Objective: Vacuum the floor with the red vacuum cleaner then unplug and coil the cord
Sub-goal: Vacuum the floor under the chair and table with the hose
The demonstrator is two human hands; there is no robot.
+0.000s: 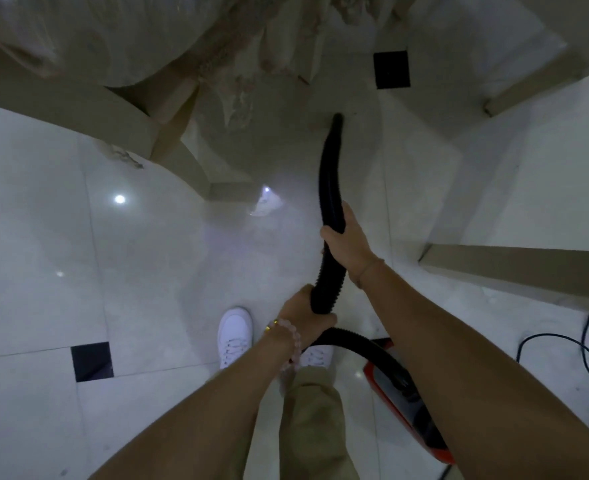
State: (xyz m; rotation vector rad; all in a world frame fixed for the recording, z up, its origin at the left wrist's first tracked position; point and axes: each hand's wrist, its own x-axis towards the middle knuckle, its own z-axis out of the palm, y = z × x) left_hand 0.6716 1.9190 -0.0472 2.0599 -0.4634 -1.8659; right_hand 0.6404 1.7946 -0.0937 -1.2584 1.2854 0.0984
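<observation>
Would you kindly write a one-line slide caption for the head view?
Both hands, right hand ahead of left hand, steer the black hose over pale tiles; red vacuum cleaner trails behind.

Glossy white tiled floor (140, 271) carries it all: red vacuum cleaner (404, 403) at five o'clock, black cord (559, 344) looped at four, white shoes (235, 336) at six, beige furniture legs (196, 168) at eleven.

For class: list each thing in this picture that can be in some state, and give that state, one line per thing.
Black hose: held in both hands, tip down near the floor.
Right hand: grip closed on the hose.
Left hand: grip closed on the hose bend.
Red vacuum cleaner: on the floor, behind the right arm.
Black cord: loose on the floor, not coiled.
</observation>
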